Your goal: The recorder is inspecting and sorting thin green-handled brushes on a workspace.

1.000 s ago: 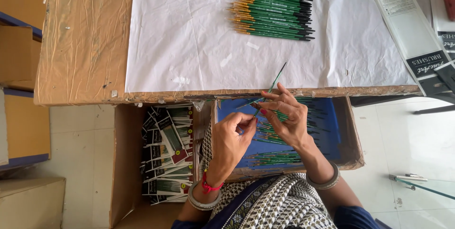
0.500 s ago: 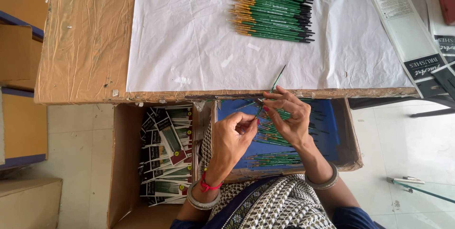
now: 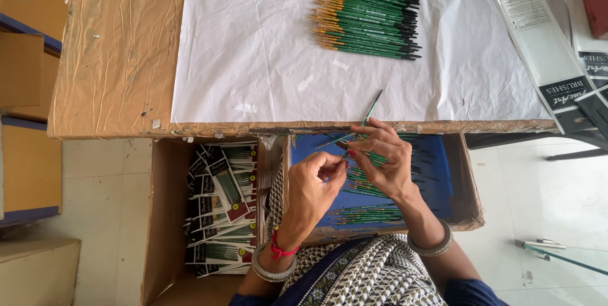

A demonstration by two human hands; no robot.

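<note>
My right hand point(image 3: 385, 157) grips a thin green paintbrush point(image 3: 372, 107) whose handle points up over the table edge. My left hand point(image 3: 315, 186) pinches the brush's lower tip with thumb and forefinger, right beside the right fingers. Both hands hover over a blue-lined cardboard tray point(image 3: 443, 167) on my lap that holds several loose green brushes point(image 3: 367, 214). A neat pile of green brushes with gold ferrules point(image 3: 367, 18) lies on the white paper point(image 3: 253, 46) at the far side of the table.
A cardboard box point(image 3: 161, 217) at lower left holds several packed brush sets point(image 3: 218, 208). Clear plastic sleeves with printed cards point(image 3: 538, 40) lie at the right of the table. Brown paper-covered board point(image 3: 114, 46) lies left of the white sheet. Pale tiled floor point(image 3: 544, 205) lies below.
The brush in my hands has tilted a little and both hands shifted slightly; my left fingers stay pinched at its tip. Nothing else moved.
</note>
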